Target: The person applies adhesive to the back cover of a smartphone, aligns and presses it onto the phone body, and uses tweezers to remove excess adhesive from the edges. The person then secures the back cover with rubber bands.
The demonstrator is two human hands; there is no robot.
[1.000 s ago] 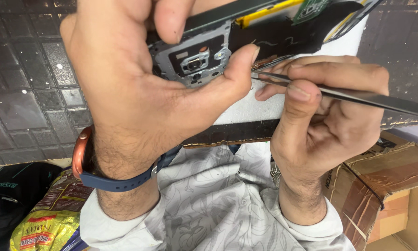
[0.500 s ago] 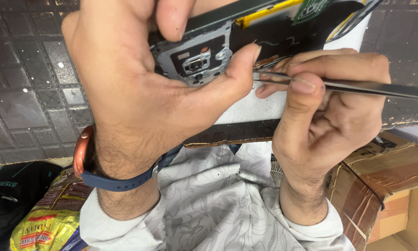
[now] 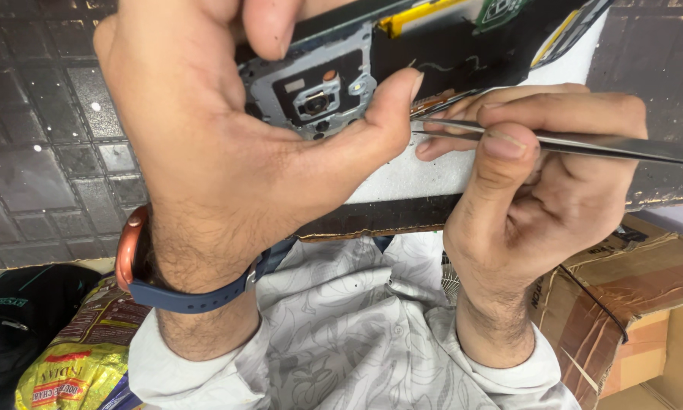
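My left hand (image 3: 228,144) grips an opened phone (image 3: 334,83) with its back cover off, so the grey metal frame and camera module show; the thumb presses its lower edge and a finger curls over the top. My right hand (image 3: 539,197) pinches metal tweezers (image 3: 577,143), whose tips reach the phone's edge just beside my left thumb. A yellow strip (image 3: 417,17) and a green circuit board (image 3: 501,9) show at the phone's upper side. A blue-strapped watch with an orange case (image 3: 133,254) sits on my left wrist.
A white pad (image 3: 410,171) on a dark board edge lies under the phone. Dark tiled floor (image 3: 30,152) spreads to the left. A taped cardboard box (image 3: 630,304) stands at the lower right, a yellow printed bag (image 3: 68,364) and a black bag (image 3: 7,319) at the lower left.
My right hand and the tweezers have shifted slightly; the tips stay at the phone's edge. My left hand keeps the same hold.
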